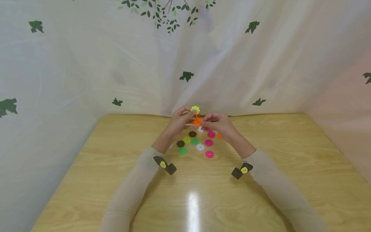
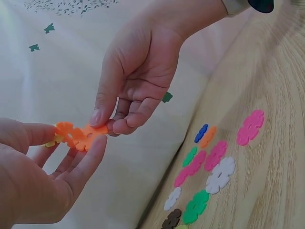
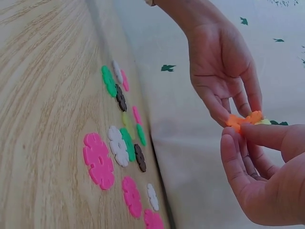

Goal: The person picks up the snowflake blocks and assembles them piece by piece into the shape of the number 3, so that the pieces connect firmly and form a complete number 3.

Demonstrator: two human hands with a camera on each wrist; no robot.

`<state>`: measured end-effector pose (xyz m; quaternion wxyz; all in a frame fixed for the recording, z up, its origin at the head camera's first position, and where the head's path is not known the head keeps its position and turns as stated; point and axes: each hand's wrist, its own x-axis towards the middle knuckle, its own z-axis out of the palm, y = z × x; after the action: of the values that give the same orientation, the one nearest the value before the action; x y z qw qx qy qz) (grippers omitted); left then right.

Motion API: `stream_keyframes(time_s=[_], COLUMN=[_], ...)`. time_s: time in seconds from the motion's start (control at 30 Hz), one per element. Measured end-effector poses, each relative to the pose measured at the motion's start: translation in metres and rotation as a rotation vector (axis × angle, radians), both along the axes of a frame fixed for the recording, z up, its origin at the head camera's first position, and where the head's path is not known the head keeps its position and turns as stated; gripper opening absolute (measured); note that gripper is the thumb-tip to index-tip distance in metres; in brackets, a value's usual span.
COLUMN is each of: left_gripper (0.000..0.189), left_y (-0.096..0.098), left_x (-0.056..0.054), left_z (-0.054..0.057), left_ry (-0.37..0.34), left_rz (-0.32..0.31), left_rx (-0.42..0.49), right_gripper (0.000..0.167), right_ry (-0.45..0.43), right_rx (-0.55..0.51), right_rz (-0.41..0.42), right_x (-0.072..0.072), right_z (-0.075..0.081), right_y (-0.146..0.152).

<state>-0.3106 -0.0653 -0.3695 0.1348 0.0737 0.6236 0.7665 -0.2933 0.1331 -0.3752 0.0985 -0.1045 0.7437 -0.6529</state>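
Above the table, my two hands hold a small chain of notched plastic discs between them. My left hand (image 1: 179, 121) pinches it at the yellow disc (image 1: 195, 110), which stands at the top. Below it, edge-on, is an orange disc, joined to another orange disc (image 1: 198, 122) that faces the head camera. My right hand (image 1: 222, 125) pinches this lower orange disc (image 2: 88, 137) at its edge between thumb and fingertips. In the left wrist view, a left fingertip also touches that disc. Fingers partly cover the yellow disc in both wrist views.
Loose notched discs lie flat on the wooden table (image 1: 95, 180) below the hands: pink (image 1: 209, 154), green (image 1: 183, 150), white (image 1: 200, 147), brown (image 1: 180, 144), yellow (image 1: 186, 140) and, in the left wrist view, blue (image 2: 201, 133). A pale curtain (image 1: 139, 71) hangs behind the table's far edge.
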Motion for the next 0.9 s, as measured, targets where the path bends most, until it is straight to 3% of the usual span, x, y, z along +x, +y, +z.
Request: stream_keyframes(time_s=[0.3,0.57,0.9], left_gripper=[0.013,0.016,0.011], left_y=[-0.001,-0.002,-0.009], left_x=[0.0,0.0,-0.004], left_z=[-0.002,-0.001,-0.002], left_ry=[0.015,-0.014,-0.022], left_rz=[0.005,0.037,0.072], left_rx=[-0.054,-0.054,-0.057], right_gripper=[0.023,0.027,0.03], right_ry=[-0.009,-0.034,0.0], right_rx=[0.02,0.054,0.297], right_rz=[0.019,0.045,0.244], right_x=[0.0,-0.002,-0.005], right_z=[0.0,0.001,0.005], right_y=[0.0,0.0,0.018])
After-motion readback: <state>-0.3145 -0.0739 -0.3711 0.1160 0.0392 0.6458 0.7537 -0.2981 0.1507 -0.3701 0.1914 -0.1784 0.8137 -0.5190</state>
